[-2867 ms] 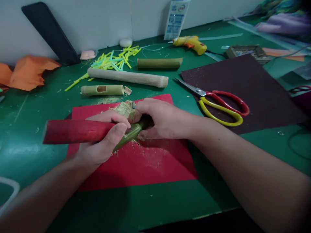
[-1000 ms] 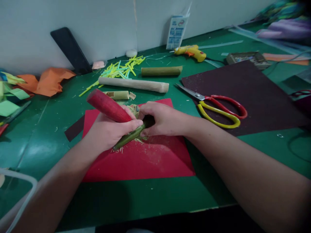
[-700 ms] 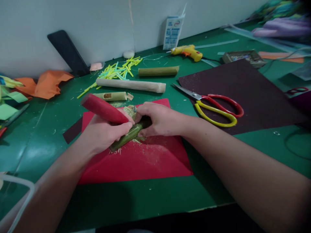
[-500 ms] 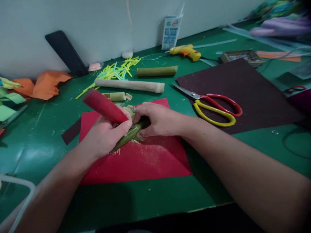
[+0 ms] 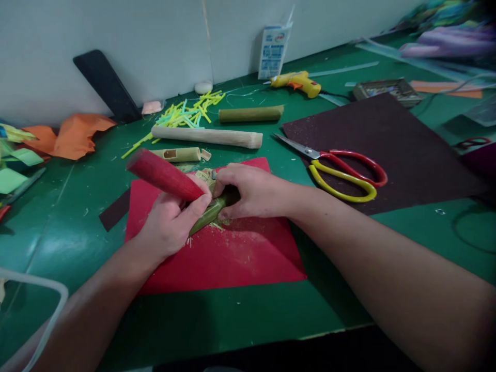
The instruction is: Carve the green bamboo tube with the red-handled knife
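Note:
In the head view my left hand (image 5: 169, 222) is closed round a tool with a thick red handle (image 5: 160, 173). The handle slants up to the left, and the tool's working end is hidden by my fingers. Its lower end is close to a green bamboo piece (image 5: 205, 217), which my right hand (image 5: 256, 192) grips at its upper right part. The bamboo lies slantwise over a red sheet (image 5: 240, 263), with pale shavings and dust scattered round it.
Behind my hands lie a notched bamboo piece (image 5: 188, 154), a pale stick (image 5: 209, 136) and another bamboo piece (image 5: 251, 113). Scissors (image 5: 341, 173) rest partly on a dark sheet (image 5: 395, 150). A yellow glue gun (image 5: 296, 82) and a drink carton (image 5: 271, 51) are farther back.
The red handle has tilted lower, its upper end dropping down and to the left. My left hand has turned slightly with it. My right hand and the bamboo are nearly still.

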`<state>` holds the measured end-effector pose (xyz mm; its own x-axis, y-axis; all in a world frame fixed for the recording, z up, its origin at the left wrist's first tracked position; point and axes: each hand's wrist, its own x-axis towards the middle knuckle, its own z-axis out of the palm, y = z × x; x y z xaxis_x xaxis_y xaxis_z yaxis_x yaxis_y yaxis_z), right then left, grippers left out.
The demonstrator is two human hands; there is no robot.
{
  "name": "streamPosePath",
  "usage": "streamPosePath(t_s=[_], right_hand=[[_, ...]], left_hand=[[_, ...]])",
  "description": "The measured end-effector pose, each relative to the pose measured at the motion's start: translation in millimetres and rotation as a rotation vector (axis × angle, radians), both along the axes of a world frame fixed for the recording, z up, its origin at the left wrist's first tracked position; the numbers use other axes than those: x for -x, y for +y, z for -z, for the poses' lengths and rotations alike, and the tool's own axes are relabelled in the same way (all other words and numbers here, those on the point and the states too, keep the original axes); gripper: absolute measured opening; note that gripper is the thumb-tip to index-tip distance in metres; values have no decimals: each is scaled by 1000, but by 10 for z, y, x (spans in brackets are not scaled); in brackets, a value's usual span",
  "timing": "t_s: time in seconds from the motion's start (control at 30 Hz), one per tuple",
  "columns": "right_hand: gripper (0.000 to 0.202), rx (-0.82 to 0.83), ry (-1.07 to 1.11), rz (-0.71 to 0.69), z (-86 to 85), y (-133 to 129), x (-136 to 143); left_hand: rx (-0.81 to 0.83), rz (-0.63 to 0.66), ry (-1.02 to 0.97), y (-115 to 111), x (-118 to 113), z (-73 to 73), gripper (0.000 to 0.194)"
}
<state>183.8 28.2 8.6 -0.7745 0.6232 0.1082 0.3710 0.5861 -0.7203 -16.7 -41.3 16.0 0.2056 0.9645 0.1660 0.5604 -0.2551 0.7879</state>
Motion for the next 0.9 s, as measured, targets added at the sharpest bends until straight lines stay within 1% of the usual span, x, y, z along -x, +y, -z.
streamPosePath(t_s=[0.13, 0.23, 0.33, 0.5, 0.73, 0.9], right_hand=[[25, -10, 5, -12, 10, 9, -1], [24, -8, 28, -19, 20, 15, -5], [23, -3, 36, -29, 20, 15, -8], [23, 28, 50, -17, 2, 1, -2], [18, -20, 3, -14, 4, 13, -4], [20, -8, -1, -35, 2, 21, -5]], left_hand=[[-3, 10, -78, 20, -41, -17, 11], [-25, -8, -83, 24, -64, -37, 7], [-11, -10, -75, 16, -69, -41, 8], [18, -18, -122, 11, -66, -27, 8], [46, 34, -154, 32, -68, -43, 7], [44, 20, -196, 39, -66, -30, 4]])
